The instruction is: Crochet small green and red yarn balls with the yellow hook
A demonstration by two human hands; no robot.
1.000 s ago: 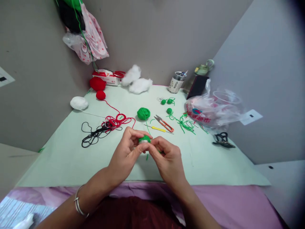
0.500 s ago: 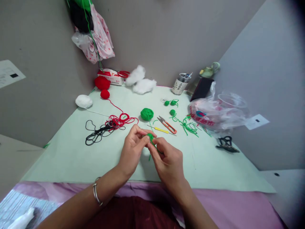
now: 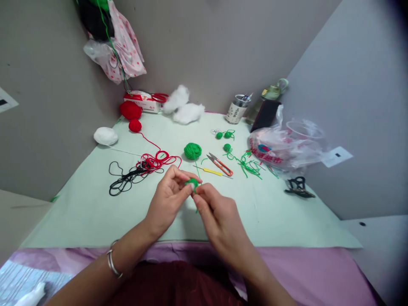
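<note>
evidently, the small green yarn piece (image 3: 193,182) sat pinched in the left hand (image 3: 164,202), just left of the bent fingers of the right hand (image 3: 223,214), whose grip could not be told, nor could the piece's long axis.

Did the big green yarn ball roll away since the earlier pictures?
No. The green yarn ball is in the same spot, just left of the orange snips and beyond the yellow-handled hook.
</note>
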